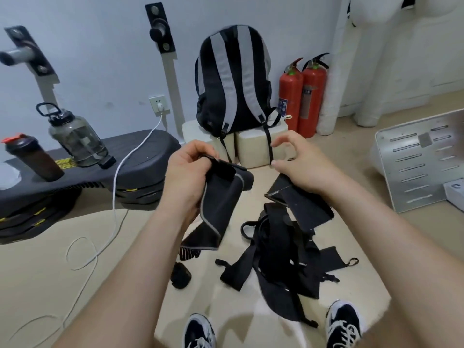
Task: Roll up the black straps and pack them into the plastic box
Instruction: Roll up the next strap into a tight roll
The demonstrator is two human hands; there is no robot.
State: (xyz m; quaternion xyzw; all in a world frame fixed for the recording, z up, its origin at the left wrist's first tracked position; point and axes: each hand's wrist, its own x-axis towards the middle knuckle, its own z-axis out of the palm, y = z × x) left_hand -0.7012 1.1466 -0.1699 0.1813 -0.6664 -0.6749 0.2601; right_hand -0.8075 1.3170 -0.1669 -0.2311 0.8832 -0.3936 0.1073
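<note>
Above the pile [281, 252], black strap [218, 202] in left hand [185, 169]; extinguisher labels [283, 106] illegible.

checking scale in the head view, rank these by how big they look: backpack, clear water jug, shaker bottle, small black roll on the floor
1. backpack, clearly largest
2. clear water jug
3. shaker bottle, a little smaller than the jug
4. small black roll, smallest, though nearer the camera

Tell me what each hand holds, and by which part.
Left hand grips the grey-edged black strap by its top end; the rest hangs. Right hand is open, holding nothing.
</note>
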